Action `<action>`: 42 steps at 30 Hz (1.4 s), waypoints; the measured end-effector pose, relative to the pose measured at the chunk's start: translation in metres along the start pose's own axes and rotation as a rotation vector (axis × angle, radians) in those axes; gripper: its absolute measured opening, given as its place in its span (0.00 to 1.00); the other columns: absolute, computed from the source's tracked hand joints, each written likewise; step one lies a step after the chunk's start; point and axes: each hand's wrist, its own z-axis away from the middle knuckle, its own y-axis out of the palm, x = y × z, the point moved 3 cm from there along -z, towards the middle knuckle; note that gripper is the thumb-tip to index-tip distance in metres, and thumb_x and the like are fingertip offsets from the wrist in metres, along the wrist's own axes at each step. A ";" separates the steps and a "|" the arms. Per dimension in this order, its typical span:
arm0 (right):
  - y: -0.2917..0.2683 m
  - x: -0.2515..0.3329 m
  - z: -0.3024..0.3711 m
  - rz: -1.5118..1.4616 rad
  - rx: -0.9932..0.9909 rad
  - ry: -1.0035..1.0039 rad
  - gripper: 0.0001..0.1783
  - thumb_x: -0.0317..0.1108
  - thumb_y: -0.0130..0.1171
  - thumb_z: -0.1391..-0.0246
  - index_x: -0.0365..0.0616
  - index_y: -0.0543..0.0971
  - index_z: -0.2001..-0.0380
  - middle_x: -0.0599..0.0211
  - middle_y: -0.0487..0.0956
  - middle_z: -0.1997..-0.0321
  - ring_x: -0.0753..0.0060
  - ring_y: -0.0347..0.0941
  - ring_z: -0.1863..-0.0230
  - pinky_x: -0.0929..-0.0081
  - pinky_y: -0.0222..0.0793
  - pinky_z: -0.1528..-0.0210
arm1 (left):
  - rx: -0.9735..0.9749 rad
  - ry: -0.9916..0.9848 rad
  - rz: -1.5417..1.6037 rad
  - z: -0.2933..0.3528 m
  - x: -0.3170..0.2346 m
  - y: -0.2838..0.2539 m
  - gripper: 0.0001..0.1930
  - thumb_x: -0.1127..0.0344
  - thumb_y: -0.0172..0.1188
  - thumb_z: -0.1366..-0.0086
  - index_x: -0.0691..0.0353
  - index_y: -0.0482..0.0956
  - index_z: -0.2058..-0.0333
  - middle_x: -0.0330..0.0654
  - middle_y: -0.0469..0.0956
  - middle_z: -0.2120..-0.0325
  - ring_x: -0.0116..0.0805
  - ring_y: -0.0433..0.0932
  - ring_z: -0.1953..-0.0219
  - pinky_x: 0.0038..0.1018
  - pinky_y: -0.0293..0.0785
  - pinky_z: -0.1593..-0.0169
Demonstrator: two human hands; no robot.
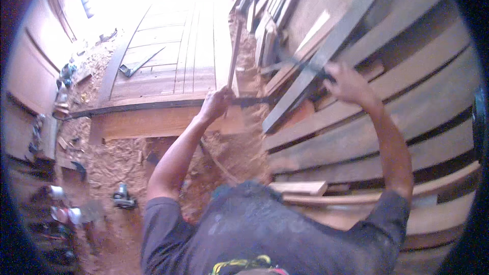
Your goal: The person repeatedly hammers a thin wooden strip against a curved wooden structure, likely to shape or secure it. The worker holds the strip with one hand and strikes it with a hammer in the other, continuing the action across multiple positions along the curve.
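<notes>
While the left hand (218, 104) was closed round a thin wooden strip (236, 51) near its lower end, the right hand (350, 85) had its fingers curled on a dark tool (315, 66), too motion-blurred to identify. Strip stood over the near right corner of a slatted wooden panel (196, 74), just above a dark clamp bar (168, 104) crossing the panel's near end. Tool sat well right of that, in front of leaning boards (341, 131). Square (128, 71) lay on the panel, left side. Small machine (123, 197) was on the sawdust-covered floor (114, 165), lower left.
</notes>
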 end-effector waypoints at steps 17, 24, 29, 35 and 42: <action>0.274 0.088 0.315 -1.179 0.190 1.082 0.10 0.34 0.70 0.45 0.46 0.77 0.69 0.77 0.73 0.79 0.79 0.68 0.81 0.73 0.65 0.77 | -0.314 -0.963 1.766 0.166 0.104 0.148 0.30 0.39 0.67 0.37 0.57 0.79 0.48 0.44 0.83 0.55 0.41 0.80 0.55 0.41 0.79 0.52; 0.279 0.103 0.323 -0.968 0.162 0.906 0.09 0.32 0.70 0.45 0.42 0.79 0.68 0.74 0.75 0.76 0.77 0.69 0.73 0.72 0.67 0.66 | -0.437 -0.882 1.984 0.125 0.083 0.156 0.26 0.52 0.69 0.37 0.58 0.77 0.44 0.43 0.82 0.49 0.44 0.78 0.45 0.44 0.70 0.37; 0.292 0.101 0.318 -0.999 0.067 0.857 0.08 0.31 0.69 0.44 0.44 0.78 0.68 0.80 0.70 0.78 0.85 0.62 0.79 0.78 0.57 0.76 | -0.427 -0.978 1.808 0.127 0.086 0.146 0.24 0.55 0.69 0.37 0.57 0.77 0.45 0.41 0.82 0.50 0.43 0.79 0.46 0.43 0.72 0.39; 0.263 0.100 0.283 -1.011 -0.042 0.848 0.08 0.33 0.69 0.43 0.43 0.79 0.69 0.76 0.75 0.75 0.81 0.67 0.72 0.75 0.64 0.68 | -0.572 -0.904 1.941 0.127 0.096 0.161 0.25 0.53 0.69 0.37 0.54 0.77 0.44 0.39 0.82 0.51 0.41 0.79 0.47 0.44 0.73 0.41; 0.246 0.091 0.263 -0.931 -0.353 0.699 0.10 0.36 0.68 0.38 0.44 0.78 0.69 0.79 0.73 0.81 0.87 0.64 0.84 0.80 0.57 0.82 | -0.434 -0.943 1.959 0.123 0.099 0.170 0.30 0.41 0.62 0.34 0.53 0.75 0.41 0.38 0.81 0.48 0.43 0.79 0.46 0.46 0.72 0.43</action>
